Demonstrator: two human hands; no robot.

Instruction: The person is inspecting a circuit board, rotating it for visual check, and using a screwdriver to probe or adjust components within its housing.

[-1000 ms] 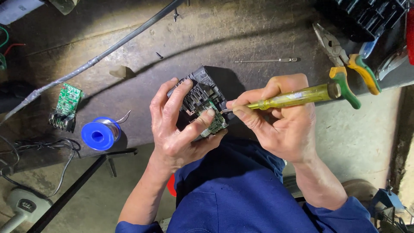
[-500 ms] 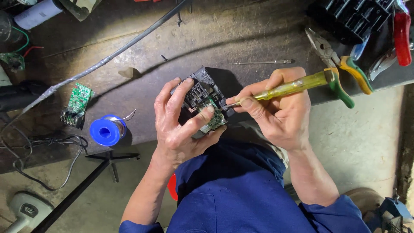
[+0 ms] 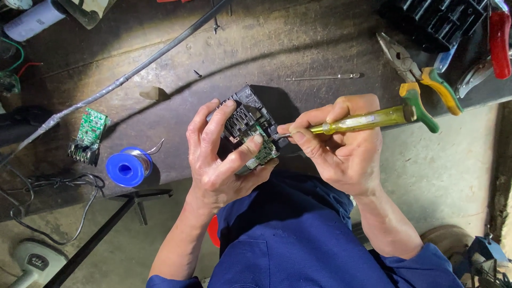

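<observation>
My left hand grips a black plastic housing with a green circuit board set in it, the thumb pressing on the board. My right hand holds a screwdriver with a clear yellow handle. Its metal tip touches the right edge of the board, next to my left thumb. Both hands hover over the near edge of a dark workbench, above my lap in blue work clothes.
A blue solder spool and a loose green circuit board lie at the left. Green and yellow handled pliers rest at the right, a thin metal bit behind my hands. A taped cable crosses the bench.
The view has shifted a little, so the bench items sit lower in frame. The screwdriver handle has dropped closer to level, its tip still at the board. The left hand keeps its grip.
</observation>
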